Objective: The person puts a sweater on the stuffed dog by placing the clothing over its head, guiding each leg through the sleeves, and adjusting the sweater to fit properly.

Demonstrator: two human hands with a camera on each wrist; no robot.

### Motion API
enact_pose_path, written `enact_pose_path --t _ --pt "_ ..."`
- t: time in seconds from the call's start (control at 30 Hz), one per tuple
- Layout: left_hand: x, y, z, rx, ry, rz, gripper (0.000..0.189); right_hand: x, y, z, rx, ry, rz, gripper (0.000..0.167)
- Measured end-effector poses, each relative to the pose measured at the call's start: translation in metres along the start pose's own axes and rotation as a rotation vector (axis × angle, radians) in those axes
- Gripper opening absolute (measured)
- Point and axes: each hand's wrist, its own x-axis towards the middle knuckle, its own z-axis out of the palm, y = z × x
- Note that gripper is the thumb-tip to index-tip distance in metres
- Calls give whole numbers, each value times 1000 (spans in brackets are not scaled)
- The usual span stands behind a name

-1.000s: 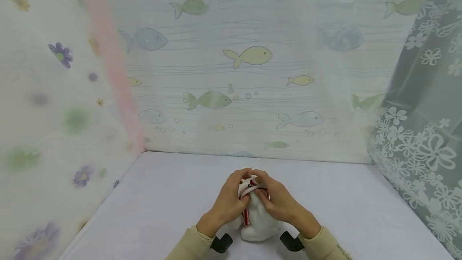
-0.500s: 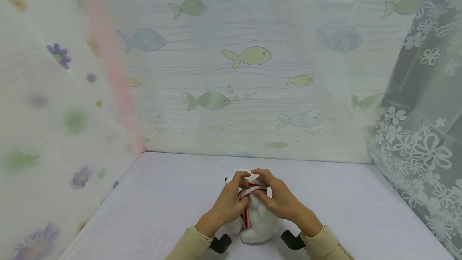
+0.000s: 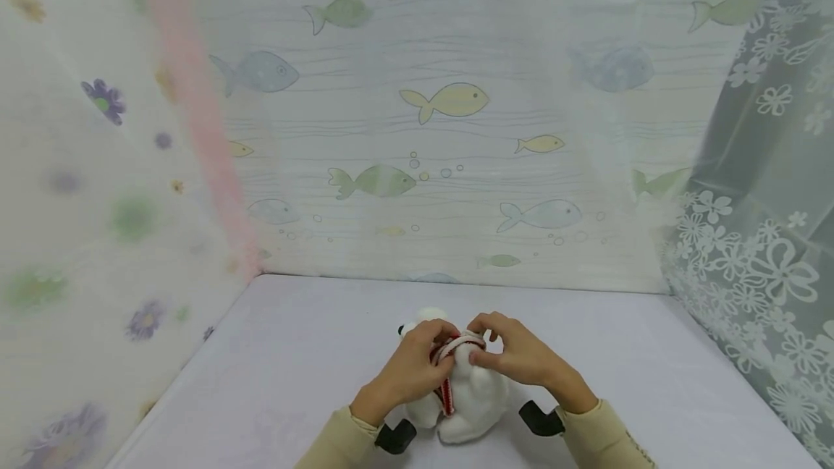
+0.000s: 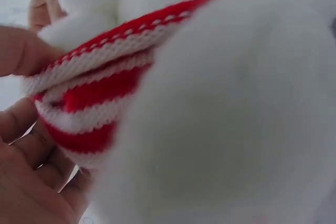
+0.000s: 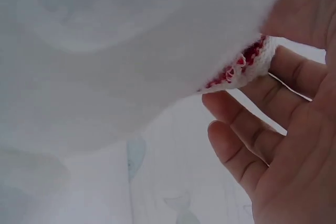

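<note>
A white plush animal (image 3: 478, 407) sits on the table between the hands, its head pointing away to the left with a small black spot showing. Round its neck goes a red and white knitted scarf (image 3: 447, 396), one end hanging down its side. The left hand (image 3: 410, 362) pinches the scarf; in the left wrist view its thumb lies over the folded striped band (image 4: 100, 87), fingers underneath. On the other side, the right hand (image 3: 528, 357) holds the scarf's edge (image 5: 254, 61) between thumb and fingers, the thumb against the plush. Much of the toy's front is hidden.
A white tabletop (image 3: 293, 353) surrounds the toy. Behind it hangs a curtain with fish prints (image 3: 449, 100). A flowered curtain (image 3: 98, 237) closes the left side, a lace-patterned sheet (image 3: 769, 266) the right. Black camera mounts (image 3: 395, 437) sit under both wrists.
The plush has tipped and turned a little, so more of its head shows at the left. The right hand has shifted right and its fingers have spread; the left hand has moved slightly.
</note>
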Motion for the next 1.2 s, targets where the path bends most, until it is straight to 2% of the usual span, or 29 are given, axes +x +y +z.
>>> enact_pose_path --t 0.13,0.3,0.43,0.6,0.7,0.77,0.93,1.2 --pt "0 1 -3 16 -25 -19 25 1 1 3 12 6 -21 18" --pt "2 1 -2 76 -7 -33 26 1 -2 9 -8 28 -45 26" --pt "2 0 3 137 73 -7 29 2 -3 14 -42 97 -110 31" --pt "1 -3 10 261 213 89 33 5 -1 20 -110 210 -221 33" --pt "2 -4 11 288 250 104 33 6 1 22 -131 243 -272 32" --pt "2 -4 10 255 240 87 31 7 2 21 -121 250 -266 32" --pt "2 -2 6 198 172 33 31 6 2 18 -68 248 -191 32" --pt "2 -3 10 342 218 108 35 6 1 16 -50 202 -189 25"
